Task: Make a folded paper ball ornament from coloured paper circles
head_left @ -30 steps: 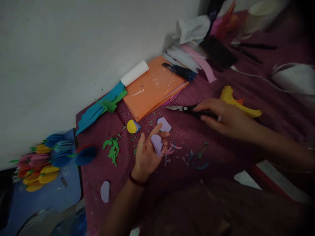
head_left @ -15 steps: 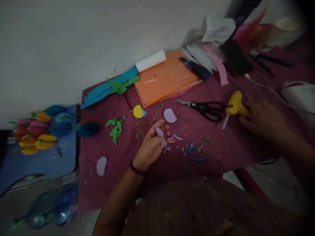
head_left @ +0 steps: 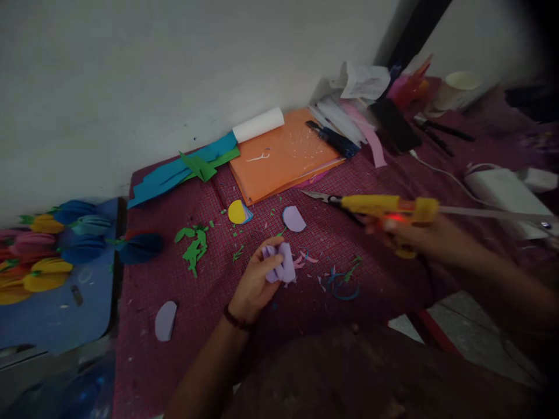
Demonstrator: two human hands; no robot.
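Yellow glue gun (head_left: pixel 384 205) now lifted, clenched in rt hand (head_left: pixel 419 235); lt hand (head_left: pixel 257 282) still grasping lilac paper pieces (head_left: pixel 279 263)

1. Left hand (head_left: pixel 255 282) pinches folded lilac paper pieces (head_left: pixel 279 263) just above the maroon cloth (head_left: pixel 174 361).
2. Right hand (head_left: pixel 414 235) grips yellow glue gun (head_left: pixel 384 206), nozzle pointing left, red light on.
3. Scissors (head_left: pixel 325 198) mostly hidden behind the gun.
4. Orange paper stack (head_left: pixel 283 157) by the wall; green scraps (head_left: pixel 192 250) left of the hand.

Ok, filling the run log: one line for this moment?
left hand: holds lilac paper pieces | right hand: holds yellow glue gun
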